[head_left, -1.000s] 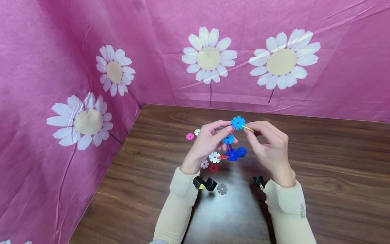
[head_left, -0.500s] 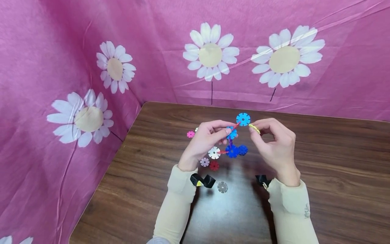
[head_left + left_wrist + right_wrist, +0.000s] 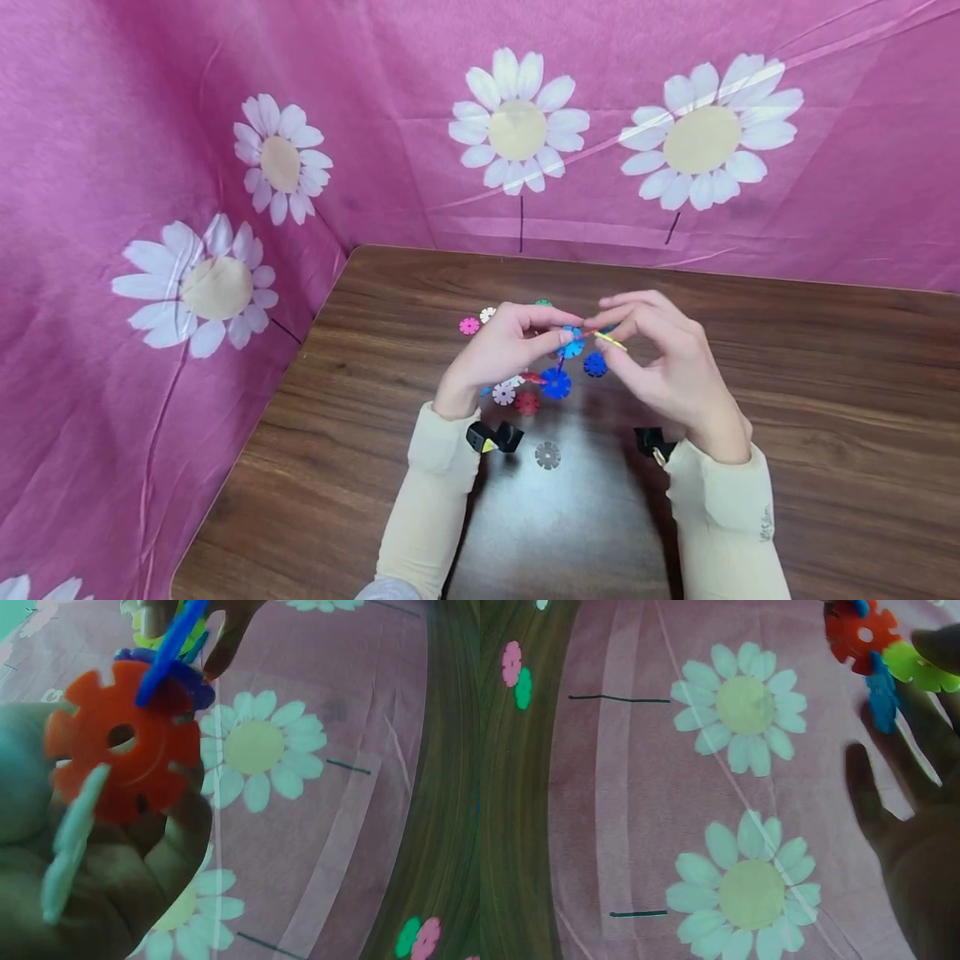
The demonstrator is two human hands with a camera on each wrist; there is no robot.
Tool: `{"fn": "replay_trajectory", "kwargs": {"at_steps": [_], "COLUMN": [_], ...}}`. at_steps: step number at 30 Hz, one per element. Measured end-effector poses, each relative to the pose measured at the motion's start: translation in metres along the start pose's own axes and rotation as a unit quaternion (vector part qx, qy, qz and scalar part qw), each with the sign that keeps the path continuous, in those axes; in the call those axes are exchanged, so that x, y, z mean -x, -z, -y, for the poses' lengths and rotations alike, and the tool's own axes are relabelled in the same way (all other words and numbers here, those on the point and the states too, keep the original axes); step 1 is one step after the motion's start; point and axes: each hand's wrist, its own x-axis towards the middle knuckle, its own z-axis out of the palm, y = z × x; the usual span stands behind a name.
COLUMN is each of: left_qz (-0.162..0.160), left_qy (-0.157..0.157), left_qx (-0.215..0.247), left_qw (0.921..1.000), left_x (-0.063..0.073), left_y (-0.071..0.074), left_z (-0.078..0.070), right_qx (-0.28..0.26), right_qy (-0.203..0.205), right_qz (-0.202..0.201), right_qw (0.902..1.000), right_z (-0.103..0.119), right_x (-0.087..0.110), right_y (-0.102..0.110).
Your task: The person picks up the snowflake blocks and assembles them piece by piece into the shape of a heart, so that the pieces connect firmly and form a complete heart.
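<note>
My left hand (image 3: 506,350) holds a linked chain of notched plastic discs between thumb and fingers, gripping at a light blue disc (image 3: 572,342). A dark blue disc (image 3: 556,384) hangs lower in the chain. Close up in the left wrist view are its red disc (image 3: 154,765) and an edge-on white disc (image 3: 71,847). My right hand (image 3: 667,362) pinches a yellow disc (image 3: 611,342) beside the chain's upper end. In the right wrist view the yellow disc (image 3: 919,669) overlaps a red disc (image 3: 847,637), with a blue disc (image 3: 883,701) slotted below.
Loose discs lie on the wooden table (image 3: 825,400): pink (image 3: 469,326), white (image 3: 487,315), green (image 3: 543,304), lilac (image 3: 503,393), red (image 3: 527,404), dark blue (image 3: 596,364) and grey (image 3: 547,455). A pink flowered cloth (image 3: 390,125) hangs behind and to the left.
The chain has turned in my left hand; its upper light blue disc no longer faces the head camera. My right hand has brought the yellow disc back against the chain's upper end.
</note>
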Motion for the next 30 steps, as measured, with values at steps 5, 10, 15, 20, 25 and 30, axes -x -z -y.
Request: {"fn": "replay_trajectory", "kwargs": {"at_steps": [5,10,15,20,25,30], "left_qz": [0.039,0.032,0.034,0.048,0.073,0.079], "left_qy": [-0.014,-0.016,-0.022,-0.016,0.016,0.055], "left_qx": [-0.017,-0.016,-0.012,-0.008,-0.012,-0.021], "left_qw": [0.999,0.9992,0.9991,0.9987,0.9971,0.9952], "left_x": [0.001,0.001,0.002,0.004,0.006,0.006], "left_y": [0.005,0.007,0.009,0.011,0.012,0.012], "left_z": [-0.002,-0.001,0.0,0.001,0.004,0.003], "right_qx": [0.026,0.03,0.017,0.005,-0.005,0.005], "right_qy": [-0.018,-0.009,0.007,0.021,0.014,0.026], "right_qz": [0.051,0.077,0.088,0.091,0.104,0.104], "right_qw": [0.9982,0.9965,0.996,0.9956,0.9944,0.9943], "right_z": [0.003,0.005,0.004,0.002,0.0,-0.001], "right_x": [0.001,0.0,0.0,0.002,0.004,0.004], "right_y": [0.002,0.0,-0.003,-0.006,-0.007,-0.011]}}
